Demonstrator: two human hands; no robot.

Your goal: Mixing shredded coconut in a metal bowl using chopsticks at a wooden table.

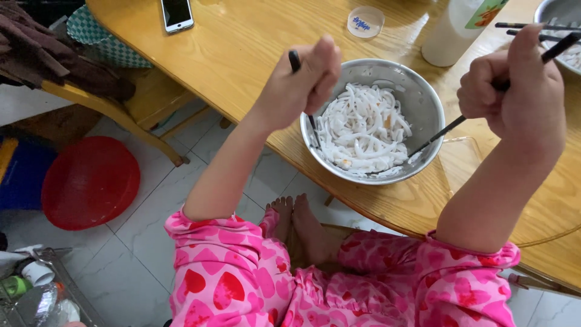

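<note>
The person sat at the near edge of a wooden table, and a metal bowl full of white noodles stood just in front, between the two raised hands. The left hand was clenched around one black chopstick, whose tip went down at the left rim of the bowl. The right hand was clenched in the same way around a second chopstick, and its tip entered the noodles from the right side. So each hand gripped one stick like a handle, not a pair in one hand.

To my judgement, the step in hand was the mixing or loosening of the noodles. The next move would need both tips to go under the heap and lift gently, because the bowl stood very near the table edge and could slide.

Far on the table lay a phone, a small round lid and a white bottle. A red basin stood on the floor at the left.
</note>
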